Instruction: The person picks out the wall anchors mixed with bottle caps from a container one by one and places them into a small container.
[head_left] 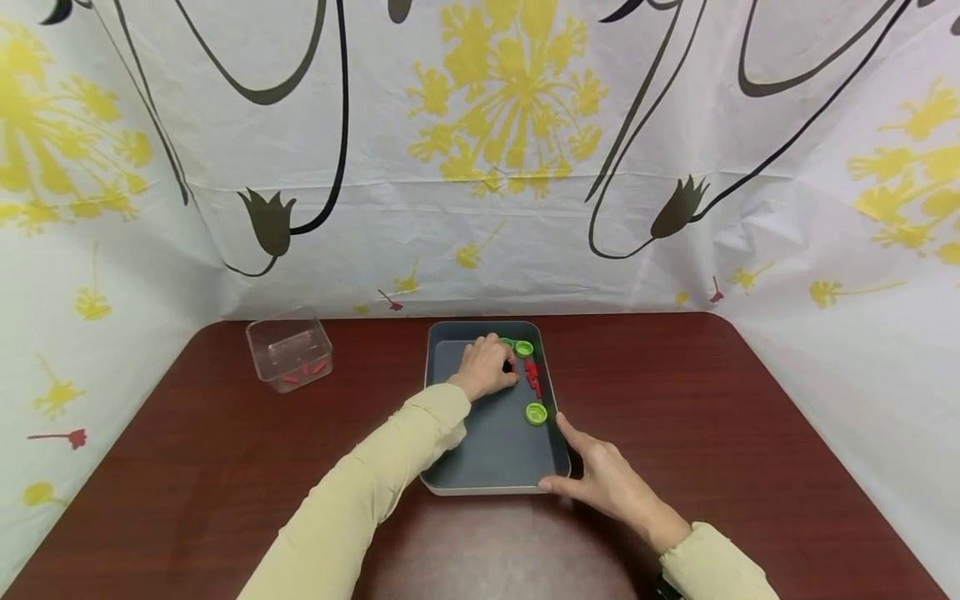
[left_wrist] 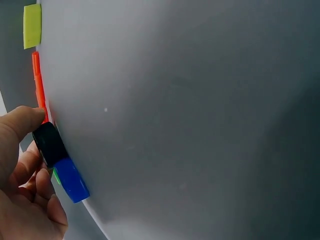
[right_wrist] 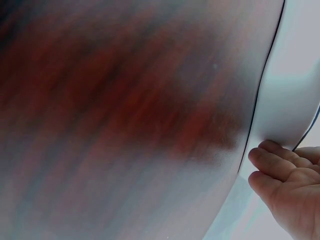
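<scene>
In my left hand (head_left: 486, 367), thumb and fingers pinch a black round cap (left_wrist: 49, 145) above the right part of the grey tray (head_left: 495, 450). A blue cap (left_wrist: 72, 181) sits right beside the black one in the left wrist view. Small red pieces (head_left: 532, 377) form a line along the tray's right side. Green caps (head_left: 524, 349) are at the line's far end, one partly hidden by my left hand; a yellow-green cap (head_left: 536, 414) lies at the near end. My right hand (head_left: 611, 479) spans the tray's near right corner, thumb at the front rim, fingers along the right side.
A clear plastic container (head_left: 288, 350) with a few red pieces inside stands at the back left of the dark red table (head_left: 225, 467). A white cloth (head_left: 360, 275) printed with flowers hangs behind and on both sides of the table.
</scene>
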